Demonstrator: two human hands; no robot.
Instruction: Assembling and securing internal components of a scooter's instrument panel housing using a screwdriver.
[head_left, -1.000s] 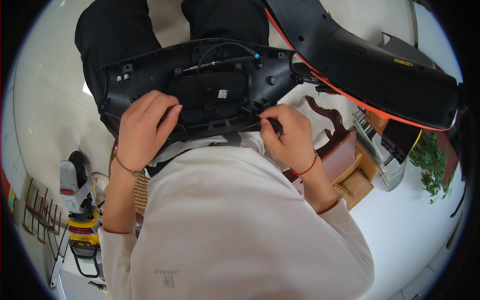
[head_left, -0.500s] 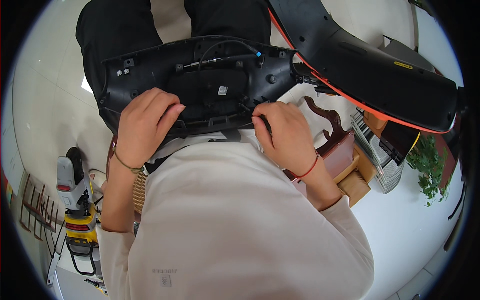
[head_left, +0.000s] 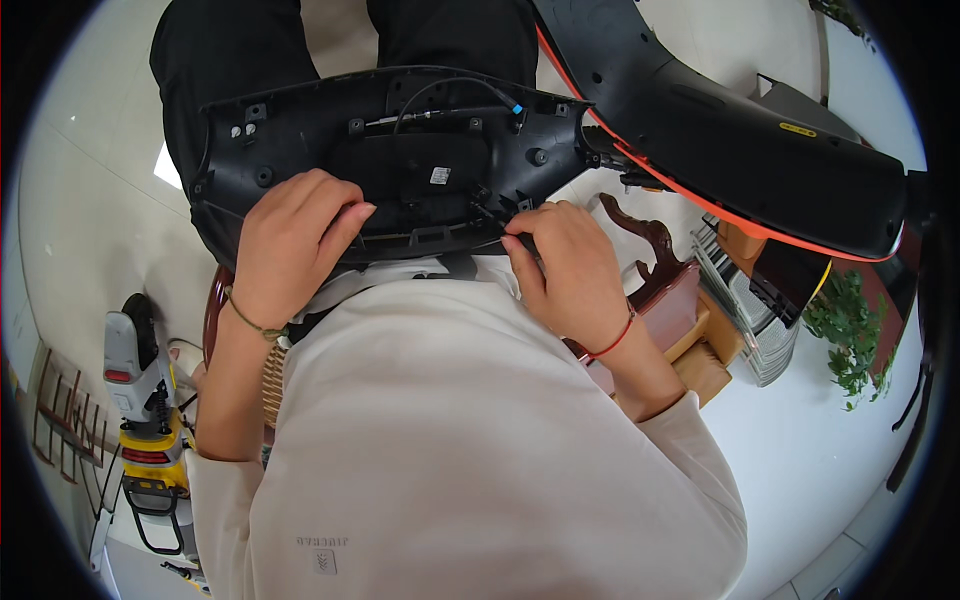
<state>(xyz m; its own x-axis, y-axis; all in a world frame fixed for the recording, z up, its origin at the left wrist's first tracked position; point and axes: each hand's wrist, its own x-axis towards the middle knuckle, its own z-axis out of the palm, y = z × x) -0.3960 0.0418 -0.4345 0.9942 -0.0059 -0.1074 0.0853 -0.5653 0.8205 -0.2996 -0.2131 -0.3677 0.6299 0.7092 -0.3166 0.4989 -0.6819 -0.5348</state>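
Observation:
A black moulded plastic panel (head_left: 340,150), hollow side up, lies across my lap. Inside it run a thin black cable with a blue connector (head_left: 516,110) and a slim metallic rod-like piece (head_left: 400,119). A small white label (head_left: 440,176) is stuck on its floor. My left hand (head_left: 300,225) is closed over the near edge, left of the middle, fingers curled inward. Farther right, my right hand (head_left: 572,262) pinches at the near edge with thumb and forefinger. Small dark parts lie by those fingertips, too unclear to name.
A large black curved body part with orange trim (head_left: 740,120) stands close at right. Beyond are a carved wooden chair (head_left: 650,250), stacked metal chairs (head_left: 745,310) and a green plant (head_left: 850,340). A yellow and grey scooter (head_left: 150,420) stands at left.
Both hands keep nearly the same places on the panel. The right fingertips have shifted slightly, and the whole view has moved a little.

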